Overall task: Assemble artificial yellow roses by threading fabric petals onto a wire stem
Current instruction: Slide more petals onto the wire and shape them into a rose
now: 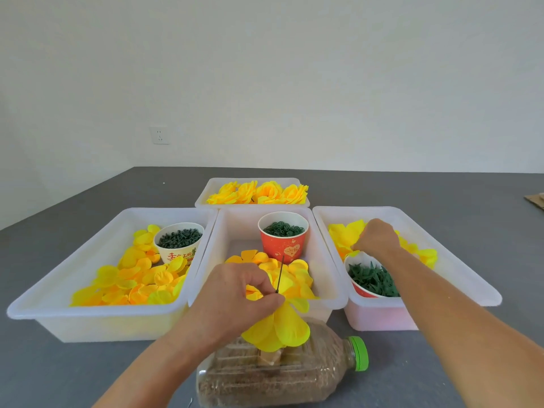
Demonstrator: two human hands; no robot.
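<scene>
On the grey desk we record four white bins. Far bin: finished yellow roses. Left bin: loose yellow petals and a white cup of dark green pieces. Centre bin: more petals and a red cup of green rings. Right bin: petals and a cup of green leaf-shaped pieces.

Our left hand pinches the thin dark wire stem upright, its fingers closed around it, above a part-built yellow bloom over a capped plastic bottle lying on its side.

Our right hand reaches into the right bin, fingers curled down onto the petals there; whether they grip one, we cannot tell.
</scene>
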